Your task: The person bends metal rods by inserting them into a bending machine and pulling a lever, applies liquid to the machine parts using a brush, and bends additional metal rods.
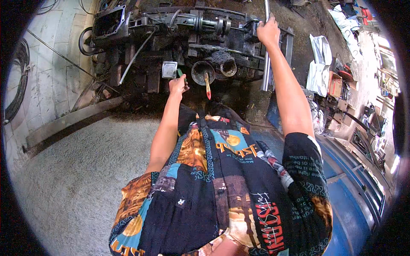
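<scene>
My left hand [177, 85] is closed around a slim green object [182, 76], possibly a handle; its full shape is hidden by my fingers. Right beside it is a small square metal piece [169, 69] with a pale, shiny face; I cannot tell whether the two are joined. Farther to the right, my right hand [268, 32] grips a long shiny metal bar [266, 68] at the right end of the machine. Between my hands, a paintbrush [208, 87] with a red-tipped wooden handle leans out of a dark round cup [197, 76].
A dark, greasy machine [188, 21] spans the far side. A thin metal rod [136, 57] slants at its left. Coiled cable [17, 81] hangs on the left wall. White sacks [319, 66] and a cardboard box [335, 84] sit right, near blue metal panels [341, 187].
</scene>
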